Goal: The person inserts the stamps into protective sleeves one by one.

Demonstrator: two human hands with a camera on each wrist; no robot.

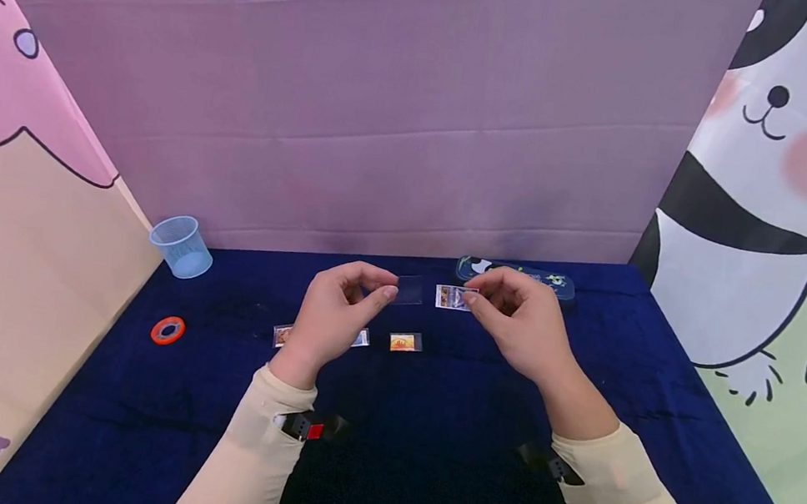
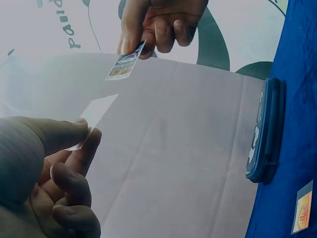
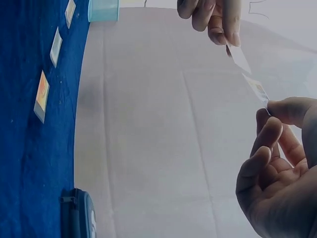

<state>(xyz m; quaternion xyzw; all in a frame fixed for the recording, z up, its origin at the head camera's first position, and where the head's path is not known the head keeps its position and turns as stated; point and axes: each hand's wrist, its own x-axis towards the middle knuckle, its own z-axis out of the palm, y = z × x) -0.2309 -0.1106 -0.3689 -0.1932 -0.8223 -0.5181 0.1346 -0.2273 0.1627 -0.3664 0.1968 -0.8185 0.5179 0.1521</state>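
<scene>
Between thumb and forefinger, my left hand (image 1: 341,312) pinches a clear plastic sleeve (image 1: 410,290), held up over the table. My right hand (image 1: 525,324) pinches a small printed card (image 1: 452,298) by its right end, at about the same height. In the head view a narrow gap separates sleeve and card; in the left wrist view the sleeve (image 2: 101,110) looks blank and pale, and the card (image 2: 126,64) shows a blue and yellow picture. Below the hands lies an orange card in a sleeve (image 1: 405,342). Two more sleeved cards are partly hidden behind my left hand.
A dark blue pencil case (image 1: 558,285) with a panda print lies at the back, partly behind my right hand. At the left stand a light blue mesh cup (image 1: 181,247) and a red-orange ring of tape (image 1: 168,330). Curtains with printed animals border the blue cloth (image 1: 428,423).
</scene>
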